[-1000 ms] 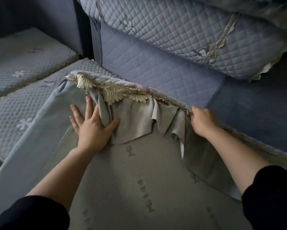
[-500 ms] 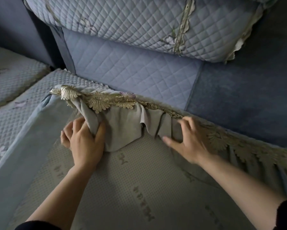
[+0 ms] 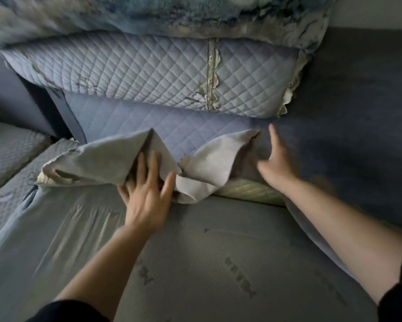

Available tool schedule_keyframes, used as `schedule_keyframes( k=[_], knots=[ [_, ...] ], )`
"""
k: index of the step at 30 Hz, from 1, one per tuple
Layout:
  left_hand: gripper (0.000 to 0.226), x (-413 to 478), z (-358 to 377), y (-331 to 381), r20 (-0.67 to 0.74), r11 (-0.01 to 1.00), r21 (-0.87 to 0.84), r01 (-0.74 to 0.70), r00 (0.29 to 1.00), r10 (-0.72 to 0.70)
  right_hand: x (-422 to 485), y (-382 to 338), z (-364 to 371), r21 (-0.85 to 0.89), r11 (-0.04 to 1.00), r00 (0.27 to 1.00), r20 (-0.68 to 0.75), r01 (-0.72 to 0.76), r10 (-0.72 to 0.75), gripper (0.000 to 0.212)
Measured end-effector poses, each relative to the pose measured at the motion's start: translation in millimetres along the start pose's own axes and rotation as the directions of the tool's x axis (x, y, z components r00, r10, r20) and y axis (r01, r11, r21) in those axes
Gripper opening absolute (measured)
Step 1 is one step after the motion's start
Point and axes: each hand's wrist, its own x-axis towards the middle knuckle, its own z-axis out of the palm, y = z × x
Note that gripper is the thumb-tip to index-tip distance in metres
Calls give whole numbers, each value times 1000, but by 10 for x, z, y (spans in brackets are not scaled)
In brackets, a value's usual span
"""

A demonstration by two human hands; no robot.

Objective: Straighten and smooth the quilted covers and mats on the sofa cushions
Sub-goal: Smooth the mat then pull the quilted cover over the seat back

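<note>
1. Quilted mat (image 3: 195, 256) is lying underside-up across the sofa seat (image 3: 358, 163), its grey flap (image 3: 102, 159) bunching along the seat's rear edge, below the backrest cover (image 3: 148, 73).
2. Its long axis is running left to right, just ahead of both hands. The left hand (image 3: 146, 194), the nearer one, is pressing on the flap's middle with fingers spread. The right hand (image 3: 276, 166) is reaching open-fingered at the flap's right end, grasping nothing.
3. Half a second ago the left hand was clutching the flap with lace trim showing. Now the flap is tipping backward and the trim is mostly hidden.

Dim, flat light; motion blur throughout, strongest at top; wide-angle bending at edges; right side shadowed.
</note>
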Motion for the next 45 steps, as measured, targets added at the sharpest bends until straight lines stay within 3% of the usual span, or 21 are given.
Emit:
schedule_keyframes(
  k=[3, 6, 8, 10, 13, 15, 17, 18, 20, 23, 26, 28, 30, 32, 33, 36, 38, 40, 41, 43, 45],
  knots=[
    [73, -462, 492, -73, 43, 987, 151, -60, 998, 54, -476, 524, 95, -480, 865, 966, 258, 146, -19, 96],
    [70, -631, 653, -159, 0, 960, 257, -115, 993, 119, -833, 1008, -93, -797, 579, 981, 194, 170, -19, 86],
    [75, -622, 675, -149, 18, 951, 284, -122, 992, 122, -876, 1235, -325, -893, 445, 984, 129, 61, 124, 66],
    [77, -620, 670, -151, 20, 941, 317, -116, 993, 116, -756, 1353, -525, -926, 376, 919, 124, -28, 373, 42],
    [71, -615, 679, -113, 50, 938, 328, -110, 994, 98, -424, 1302, -840, -824, 495, 808, 82, -275, 584, 17],
    [67, -600, 673, -102, 48, 944, 310, -111, 994, 100, -114, 1194, -984, -586, 685, 867, -61, -433, 495, 18],
    [62, -592, 681, -87, 39, 948, 297, -117, 993, 111, 74, 1053, -962, -412, 859, 951, -179, -303, 250, 48],
    [60, -590, 695, -100, 25, 950, 288, -122, 992, 120, 77, 984, -864, -441, 883, 985, -120, -162, 121, 64],
    [54, -572, 726, -114, -3, 956, 267, -122, 992, 127, -71, 919, -556, -503, 861, 996, 85, 73, -35, 75],
    [48, -570, 734, -79, -29, 964, 236, -121, 991, 132, -517, 1022, -7, -462, 885, 969, 238, 47, 73, 70],
    [39, -555, 528, -132, -26, 967, 180, -178, 982, 185, -892, 960, 401, -483, 875, 992, 118, 26, 35, 76],
    [44, -589, 303, -304, 3, 944, 236, -232, 971, 238, -1003, 858, 523, -515, 856, 999, -2, 33, -40, 76],
    [50, -633, 22, -577, 30, 898, 360, -252, 965, 259, -1082, 625, 622, -504, 858, 990, -36, 100, -137, 59],
    [56, -592, -278, -883, 62, 856, 463, -228, 972, 226, -1190, 250, 773, -418, 879, 973, 59, 229, -225, 24],
    [57, -532, -385, -968, 73, 844, 487, -222, 974, 214, -1238, 66, 833, -345, 898, 961, 141, 272, -237, 17],
    [59, -200, -691, -1072, 138, 772, 540, -336, 940, 312, -1171, -495, 1052, 2, 959, 931, 240, 283, -275, 25],
    [60, 120, -892, -1049, 127, 734, 566, -375, 920, 371, -920, -835, 1113, 265, 948, 957, 180, 176, -228, 14],
    [57, 437, -1072, -1012, 54, 789, 549, -277, 953, 297, -618, -1051, 1126, 463, 886, 982, 166, 6, -94, 59],
    [56, 568, -1165, -1020, 3, 833, 517, -200, 973, 232, -491, -1151, 1153, 486, 874, 993, 108, -12, -46, 70],
    [50, 663, -1272, -997, -87, 911, 405, -75, 989, 120, -429, -1291, 1162, 332, 940, 992, -126, 72, -32, 70],
    [47, 579, -1304, -991, -149, 958, 269, -100, 978, 144, -670, -1414, 1291, 253, 933, 937, -302, 254, -173, 60]
  ],
)
